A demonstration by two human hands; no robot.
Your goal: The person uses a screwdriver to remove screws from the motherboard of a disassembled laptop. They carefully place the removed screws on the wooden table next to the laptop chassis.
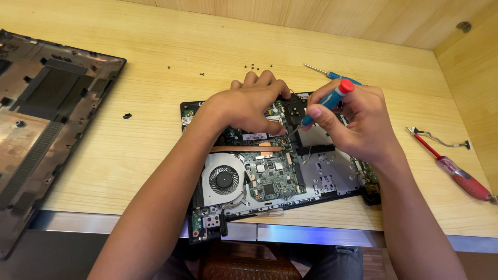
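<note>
The right hand pinches a blue, red-capped screwdriver, tip down on what seems a screw beside the left hand, which presses flat, holding nothing, on the opened black laptop chassis's green circuit board, so unscrewing looks underway, needing steady downward turning.

1 small white rectangular label lies on the opened laptop's green board, just below the left hand.

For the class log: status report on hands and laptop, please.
Right hand shut on blue screwdriver, tip at the board. Left hand pressing on the open laptop. Loose screws behind; nothing blocking.
</note>
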